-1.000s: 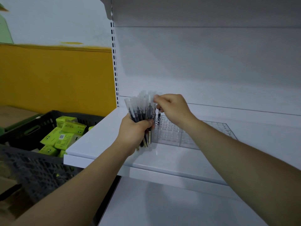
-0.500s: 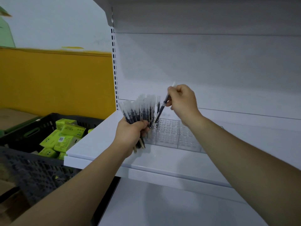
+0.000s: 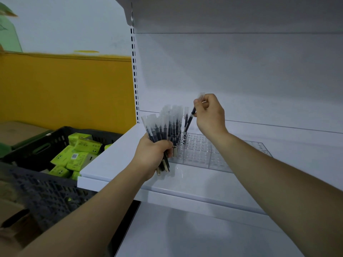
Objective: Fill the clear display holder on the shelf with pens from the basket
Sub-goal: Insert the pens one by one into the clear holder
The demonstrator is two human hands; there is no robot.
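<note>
A clear display holder (image 3: 202, 153) with a grid of holes lies on the white shelf (image 3: 115, 160). My left hand (image 3: 154, 154) grips a bundle of black pens (image 3: 165, 125) with frosted caps, held upright at the holder's left edge. My right hand (image 3: 209, 114) pinches a single pen (image 3: 189, 121) near its cap; the pen slants down with its tip at the holes in the holder's far left corner. At least one pen stands in the holder behind the bundle.
A dark plastic basket (image 3: 37, 145) sits left of the shelf and holds green boxes (image 3: 78, 153). Cardboard boxes (image 3: 16, 130) lie behind and below it. A second white shelf (image 3: 185, 234) runs underneath. The upright post (image 3: 134, 75) marks the shelf's left end.
My right hand drew one pen out of the bundle, lifted it up and to the right, and now its tip is lowered to the holder's far left holes. The left hand stayed put.
</note>
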